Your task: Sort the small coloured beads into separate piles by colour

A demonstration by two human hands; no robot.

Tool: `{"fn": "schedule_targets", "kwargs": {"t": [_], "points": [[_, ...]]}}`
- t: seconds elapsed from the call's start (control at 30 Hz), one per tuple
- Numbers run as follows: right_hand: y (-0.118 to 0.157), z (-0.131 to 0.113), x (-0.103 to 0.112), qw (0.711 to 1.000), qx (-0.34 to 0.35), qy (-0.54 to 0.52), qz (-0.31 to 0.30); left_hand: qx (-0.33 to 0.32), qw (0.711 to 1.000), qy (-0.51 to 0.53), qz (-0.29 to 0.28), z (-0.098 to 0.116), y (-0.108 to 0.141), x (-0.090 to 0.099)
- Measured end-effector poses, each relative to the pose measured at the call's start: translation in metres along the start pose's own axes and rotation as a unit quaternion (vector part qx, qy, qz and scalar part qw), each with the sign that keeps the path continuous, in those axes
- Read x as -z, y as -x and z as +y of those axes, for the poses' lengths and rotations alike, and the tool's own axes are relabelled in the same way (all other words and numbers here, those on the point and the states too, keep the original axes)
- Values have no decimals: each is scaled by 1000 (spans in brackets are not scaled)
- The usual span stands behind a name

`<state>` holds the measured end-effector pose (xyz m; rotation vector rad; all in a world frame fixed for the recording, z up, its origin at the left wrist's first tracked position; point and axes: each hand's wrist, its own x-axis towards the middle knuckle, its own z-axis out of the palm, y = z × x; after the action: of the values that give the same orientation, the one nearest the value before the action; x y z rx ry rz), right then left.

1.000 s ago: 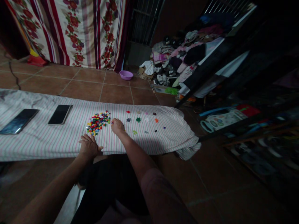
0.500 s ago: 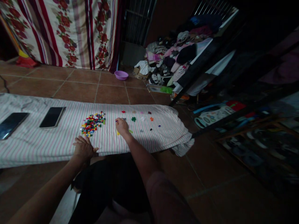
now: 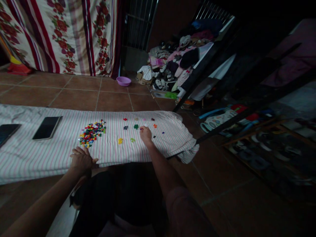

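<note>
My right hand (image 3: 146,134) is closed in a pinch over the striped cloth (image 3: 111,153), with a small blue piece (image 3: 141,129) showing at the fingertips. Beside it lie little colour groups of toy pieces: a green cluster (image 3: 136,126), a dark grey cluster (image 3: 125,127), a yellow cluster (image 3: 120,141) and a lime cluster (image 3: 132,140). Farther right are orange pieces (image 3: 155,125), a black piece (image 3: 154,136) and a blue piece (image 3: 163,133). My left hand (image 3: 81,159) rests open at the cloth's near edge, just below a mixed heap of colourful pieces (image 3: 92,132).
Two phones, one dark phone (image 3: 46,127) and another phone (image 3: 7,133), lie on the left of the cloth. Beyond are a purple basin (image 3: 123,81), a clothes pile (image 3: 172,59) and a floral curtain (image 3: 79,36). A dark metal post (image 3: 190,85) stands at the right.
My right hand has moved right, from above the yellow and grey clusters to beside the green one, still pinching the blue piece. My left hand stays by the heap. The view has shifted slightly.
</note>
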<state>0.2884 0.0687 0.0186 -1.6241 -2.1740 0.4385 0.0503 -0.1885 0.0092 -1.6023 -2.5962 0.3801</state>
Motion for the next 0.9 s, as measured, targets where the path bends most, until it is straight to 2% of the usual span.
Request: {"fn": "schedule_targets", "kwargs": {"t": [0.17, 0.33, 0.47, 0.73, 0.9], "points": [[1, 40, 17, 998, -54, 14, 36, -3, 1000, 13, 4, -1, 1, 0], [3, 84, 36, 990, -119, 28, 73, -14, 998, -46, -32, 1, 3, 9], [6, 111, 47, 983, -149, 32, 98, -23, 997, -63, -35, 2, 4, 13], [1, 132, 55, 981, -156, 30, 115, -26, 1000, -13, 0, -3, 5, 4], [-6, 140, 54, 982, -152, 28, 104, -37, 997, 48, 51, -13, 11, -7]]}}
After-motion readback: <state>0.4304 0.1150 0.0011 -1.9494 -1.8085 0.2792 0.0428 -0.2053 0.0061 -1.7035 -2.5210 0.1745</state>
